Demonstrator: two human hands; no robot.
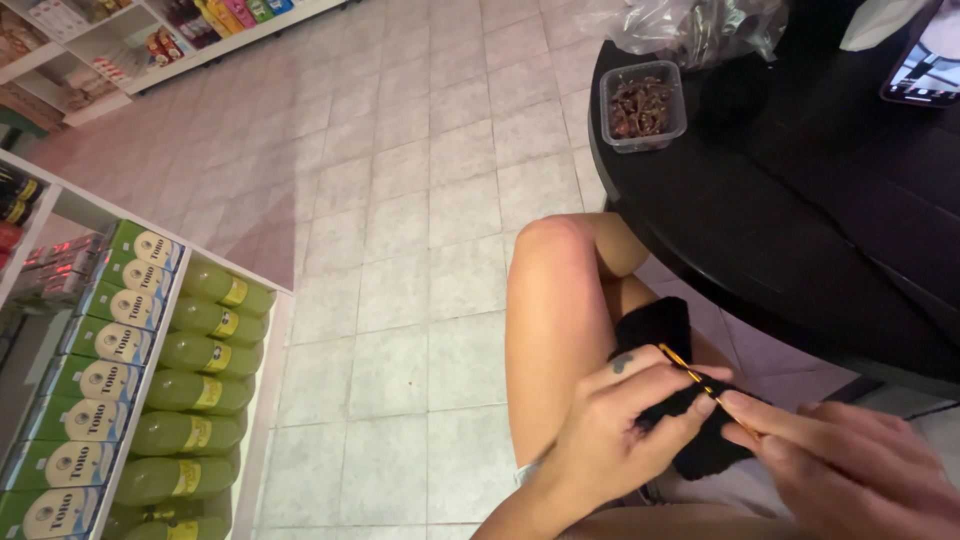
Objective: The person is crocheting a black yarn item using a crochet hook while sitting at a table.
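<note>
Two hands work over the knee [556, 262]: left hand [612, 425] pinches black crochet fabric [668, 330], right hand [850, 465] grips a golden hook [690, 376] (tip touching the fabric), below the black surface [800, 200]

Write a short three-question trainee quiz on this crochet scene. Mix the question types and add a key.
1. True or false: the right hand holds a gold crochet hook whose tip sits in the black yarn piece.
2. What does the left hand pinch?
A. the clear plastic tub
B. the black yarn piece
C. a green bottle
3. Fill in: the clear plastic tub of dark brown bits stands on the round black ____.

Key
1. True
2. B
3. table
</note>
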